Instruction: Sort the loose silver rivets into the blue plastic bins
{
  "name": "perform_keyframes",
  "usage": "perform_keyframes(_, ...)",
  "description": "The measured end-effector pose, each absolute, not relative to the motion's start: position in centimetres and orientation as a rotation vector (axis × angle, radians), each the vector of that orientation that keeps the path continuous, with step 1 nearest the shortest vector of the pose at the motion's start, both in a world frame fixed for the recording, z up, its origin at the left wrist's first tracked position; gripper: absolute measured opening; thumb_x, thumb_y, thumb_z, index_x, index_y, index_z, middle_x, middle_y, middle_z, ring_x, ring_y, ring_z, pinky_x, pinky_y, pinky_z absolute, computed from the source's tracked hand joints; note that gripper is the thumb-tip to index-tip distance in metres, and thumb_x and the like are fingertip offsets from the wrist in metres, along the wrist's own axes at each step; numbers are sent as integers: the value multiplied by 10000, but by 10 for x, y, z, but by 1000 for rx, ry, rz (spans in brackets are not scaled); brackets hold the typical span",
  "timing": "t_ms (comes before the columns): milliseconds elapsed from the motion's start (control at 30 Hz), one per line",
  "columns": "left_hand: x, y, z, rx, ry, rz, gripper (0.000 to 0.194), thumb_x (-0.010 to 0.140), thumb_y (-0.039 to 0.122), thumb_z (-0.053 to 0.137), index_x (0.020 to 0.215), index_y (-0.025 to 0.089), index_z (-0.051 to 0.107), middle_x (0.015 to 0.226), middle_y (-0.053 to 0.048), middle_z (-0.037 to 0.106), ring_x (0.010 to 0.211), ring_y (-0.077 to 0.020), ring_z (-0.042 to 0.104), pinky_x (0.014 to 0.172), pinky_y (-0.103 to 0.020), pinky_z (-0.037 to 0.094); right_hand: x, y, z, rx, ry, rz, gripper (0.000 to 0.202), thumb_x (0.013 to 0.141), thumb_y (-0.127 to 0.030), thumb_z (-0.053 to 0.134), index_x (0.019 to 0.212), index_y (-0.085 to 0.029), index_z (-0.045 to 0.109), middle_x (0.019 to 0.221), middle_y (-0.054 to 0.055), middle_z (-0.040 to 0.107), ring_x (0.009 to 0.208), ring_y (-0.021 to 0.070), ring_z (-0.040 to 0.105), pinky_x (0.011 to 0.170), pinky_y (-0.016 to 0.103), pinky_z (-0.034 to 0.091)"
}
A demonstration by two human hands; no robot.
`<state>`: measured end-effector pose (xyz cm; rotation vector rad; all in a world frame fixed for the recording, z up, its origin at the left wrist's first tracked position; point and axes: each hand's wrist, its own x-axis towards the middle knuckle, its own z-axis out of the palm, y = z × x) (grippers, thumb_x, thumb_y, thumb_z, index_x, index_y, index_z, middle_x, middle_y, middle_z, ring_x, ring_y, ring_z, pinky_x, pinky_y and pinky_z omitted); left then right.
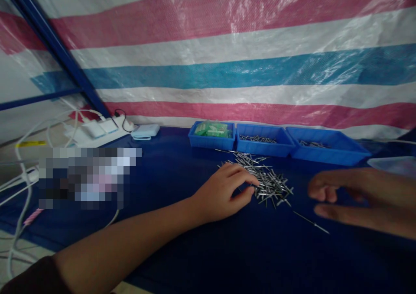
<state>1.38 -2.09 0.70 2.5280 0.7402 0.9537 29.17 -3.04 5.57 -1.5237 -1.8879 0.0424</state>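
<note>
A loose pile of silvery blind rivets lies on the dark blue tabletop. At its left edge is my left hand, thumb and index finger curved to a near pinch over the rivets. Anything between those fingertips is too small to make out. My right hand, smeared by motion, is in the air right of the pile; its thumb stands apart from the bent fingers and I see nothing between them. A single rivet lies apart, below and left of the right hand.
Behind the pile stand three blue bins: the left bin with green packets, the middle bin and right bin with metal pieces. A clear container is at right. Left are a power strip, cables and a light-blue case.
</note>
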Motion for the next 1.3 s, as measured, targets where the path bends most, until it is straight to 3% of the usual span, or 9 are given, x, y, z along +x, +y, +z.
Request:
perform_keyframes(33,14,-21,7,2525,740,962,131,868,157,476,961,168,567,949,-45,623,910,-154,544,863,-302,410,290,-35,49,-1515,-2067,205,249,407,-426,806,520,-282,637,537,4,623,456,138,557,400,244,420)
perform_keyframes(100,13,-20,6,2524,740,971,134,865,150,477,962,161,568,950,-49,623,910,-153,543,864,-298,409,286,-41,37,-1576,-2495,620,136,591,-360,725,572,-271,623,571,5,624,502,136,572,425,236,413)
perform_keyframes(167,13,-20,5,2528,738,969,137,865,151,476,964,156,570,942,-51,623,904,-153,544,862,-300,408,281,-44,30,-1667,-2678,833,114,698,-271,614,594,-246,574,589,3,610,516,127,551,430,235,369)
perform_keyframes(300,13,-19,5,2533,733,944,138,864,154,472,958,161,572,931,-53,623,894,-158,550,853,-310,411,272,-45,32,-1738,-2670,868,149,729,-194,506,581,-215,509,567,-4,557,462,102,455,397,245,251)
perform_keyframes(400,13,-20,5,2529,742,921,146,866,167,468,964,165,576,927,-56,623,901,-165,552,852,-317,414,261,-45,41,-1641,-2674,921,148,700,-128,476,601,-217,542,581,-13,581,489,104,494,418,235,294)
perform_keyframes(500,12,-21,8,2486,686,942,167,850,214,517,987,145,581,926,-67,625,907,-170,556,864,-320,416,241,-45,49,-1430,-2630,887,158,686,-111,473,631,-223,570,609,-25,600,555,107,544,500,221,388)
perform_keyframes(600,11,-23,10,2366,608,1000,244,801,262,602,1008,136,579,912,-65,627,881,-161,574,842,-302,436,220,-47,49,-1241,-2425,776,121,743,-195,501,657,-220,582,626,-21,596,573,112,543,522,223,423)
perform_keyframes(800,12,-21,9,2223,654,1062,96,832,227,568,867,144,601,814,-41,634,770,-128,586,727,-252,455,195,-53,26,-1163,-2087,725,140,812,-298,532,723,-216,604,635,-22,584,570,110,542,498,214,429)
perform_keyframes(1300,12,-22,11,2220,727,1085,104,862,237,532,834,160,597,781,-24,612,714,-120,551,678,-253,457,187,-55,6,-1083,-2010,504,84,832,-224,533,867,-237,608,818,13,645,779,167,597,693,318,486)
